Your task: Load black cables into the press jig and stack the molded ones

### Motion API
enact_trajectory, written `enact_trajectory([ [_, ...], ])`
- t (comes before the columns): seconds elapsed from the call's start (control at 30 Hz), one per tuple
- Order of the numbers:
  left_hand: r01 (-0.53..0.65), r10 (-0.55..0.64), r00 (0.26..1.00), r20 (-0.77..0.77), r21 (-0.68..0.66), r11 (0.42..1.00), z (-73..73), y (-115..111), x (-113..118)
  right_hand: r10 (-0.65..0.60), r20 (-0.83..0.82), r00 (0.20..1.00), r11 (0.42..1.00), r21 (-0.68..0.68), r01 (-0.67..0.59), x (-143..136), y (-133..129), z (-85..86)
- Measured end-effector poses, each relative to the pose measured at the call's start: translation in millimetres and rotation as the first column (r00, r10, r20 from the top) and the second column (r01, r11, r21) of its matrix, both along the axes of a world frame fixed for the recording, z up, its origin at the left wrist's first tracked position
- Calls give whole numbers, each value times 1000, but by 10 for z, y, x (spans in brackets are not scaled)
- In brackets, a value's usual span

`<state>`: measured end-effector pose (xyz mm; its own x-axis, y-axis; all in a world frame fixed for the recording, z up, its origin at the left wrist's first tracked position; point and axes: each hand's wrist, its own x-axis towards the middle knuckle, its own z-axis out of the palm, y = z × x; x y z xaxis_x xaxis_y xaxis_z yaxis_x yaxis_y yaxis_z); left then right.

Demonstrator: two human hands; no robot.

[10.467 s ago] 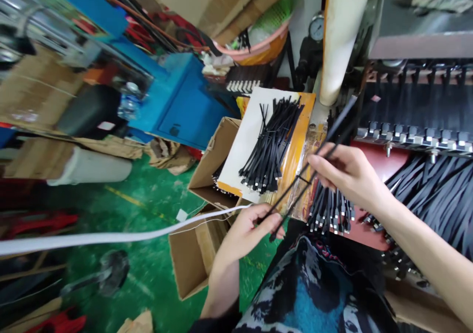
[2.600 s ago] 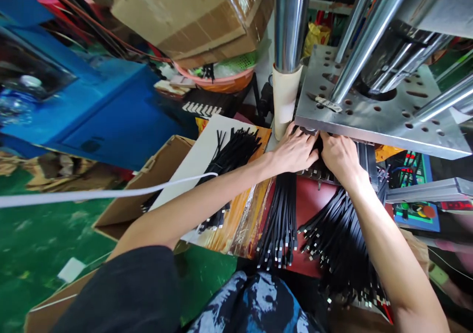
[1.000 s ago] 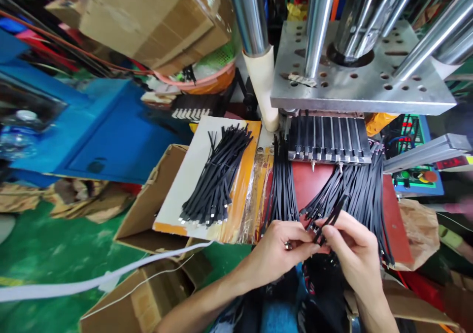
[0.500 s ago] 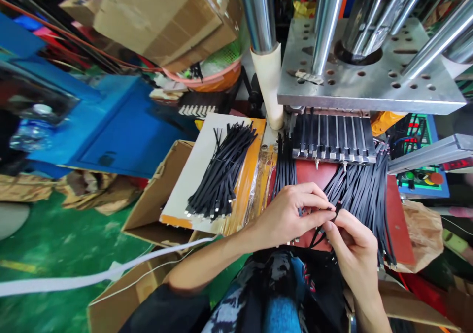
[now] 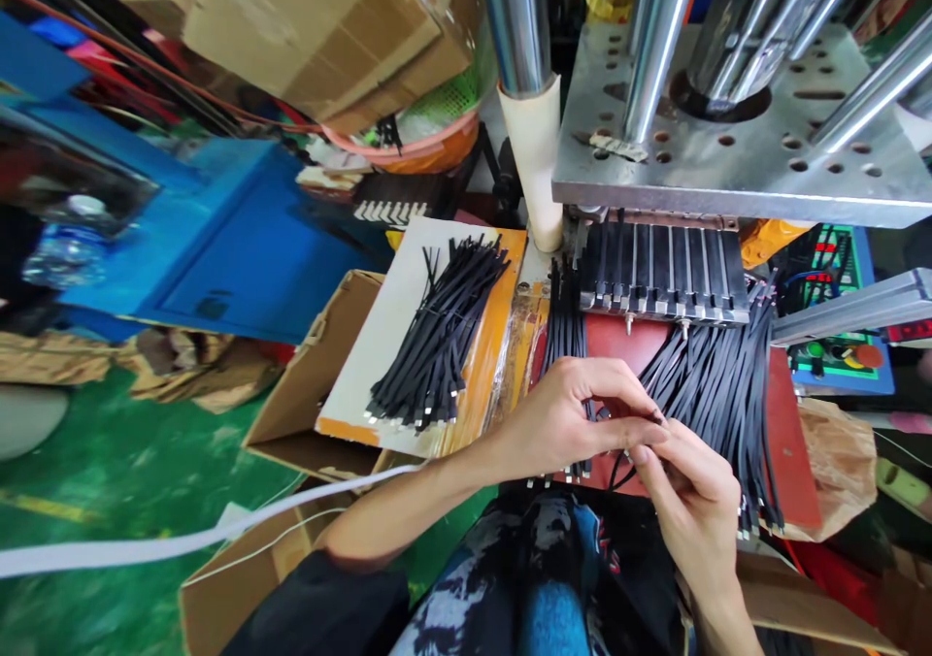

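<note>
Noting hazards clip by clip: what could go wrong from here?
The dark piece pinched in the left hand, close against the right hand, is small and mostly hidden by fingers; it might slip and get lost. The loose black cables fan out beside the right hand and could snag. The pale object lying near the front edge of the metal plate might be knocked off onto the slotted fixture.

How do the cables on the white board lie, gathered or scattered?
Gathered: the black cables overlap in one bunch, ends fanning slightly.
</note>
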<state>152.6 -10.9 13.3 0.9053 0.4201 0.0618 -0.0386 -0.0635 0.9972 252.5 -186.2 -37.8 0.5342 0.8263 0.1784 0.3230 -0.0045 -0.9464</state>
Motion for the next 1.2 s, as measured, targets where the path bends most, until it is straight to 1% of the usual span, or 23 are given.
enact_trajectory([
  [0.07,-42,42,999,1,34,999,-3,-16,7,-16,10,1000,1000,10,16,-22,25,27],
  [0.17,-75,70,997,39,132,988,3,-33,25,-51,30,998,999,17,51,-32,81,47],
  [0.23,-118,102,991,90,200,973,13,-1,65,-45,7,999,999,-23,45,-43,113,11],
  [0.3,-229,194,969,153,265,937,9,94,144,14,-68,998,994,-109,-22,-75,114,-71],
  [0.33,-298,251,950,185,300,906,-7,167,200,71,-123,990,983,-162,-91,-98,99,-119],
  [0.37,-369,309,926,219,339,866,-36,255,268,139,-191,972,961,-210,-178,-117,75,-163],
  [0.43,-474,396,880,263,426,771,-138,461,430,259,-337,905,889,-282,-360,-113,21,-201],
  [0.5,-503,440,862,250,517,692,-287,682,616,351,-415,840,797,-338,-500,3,0,-140],
  [0.57,-474,447,871,202,581,662,-448,895,818,418,-352,837,751,-385,-537,259,61,14],
  [0.6,-448,438,882,175,600,663,-520,994,920,442,-280,852,753,-400,-522,429,130,111],
  [0.63,-428,431,889,153,611,666,-581,1084,1019,449,-200,871,772,-404,-491,616,226,209],
  [0.73,-429,473,874,106,625,652,-687,1280,1233,368,-7,930,868,-356,-346,1161,653,436],
  [0.8,-462,524,846,101,631,623,-712,1319,1242,299,66,952,914,-306,-266,1430,1008,490],
  [0.83,-473,533,838,115,641,604,-718,1309,1194,283,83,956,925,-287,-249,1525,1185,487],
  [0.87,-468,516,845,141,662,586,-723,1283,1113,278,92,956,930,-275,-244,1596,1352,466],
  [0.9,-442,464,869,173,695,567,-726,1248,1007,285,95,954,929,-272,-251,1646,1500,433],
  [0.93,-395,378,903,205,745,538,-729,1210,885,301,101,948,924,-278,-263,1680,1625,392],
  [0.97,-315,247,945,215,808,498,-730,1175,759,317,114,942,918,-287,-274,1701,1723,346],
  [1.03,-148,-14,986,163,923,356,-720,1128,545,341,157,927,910,-303,-284,1718,1840,258],
  [1.07,-83,-100,988,114,958,274,-709,1116,474,342,184,921,910,-309,-276,1717,1864,221],
  [1.1,-36,-141,988,65,979,201,-694,1109,432,328,217,920,917,-306,-255,1713,1872,191],
  [1.13,1,-147,989,20,989,145,-676,1103,417,303,251,919,929,-295,-225,1706,1868,168],
  [1.2,65,-113,992,-55,995,78,-634,1084,447,240,309,920,952,-260,-161,1694,1842,135],
])
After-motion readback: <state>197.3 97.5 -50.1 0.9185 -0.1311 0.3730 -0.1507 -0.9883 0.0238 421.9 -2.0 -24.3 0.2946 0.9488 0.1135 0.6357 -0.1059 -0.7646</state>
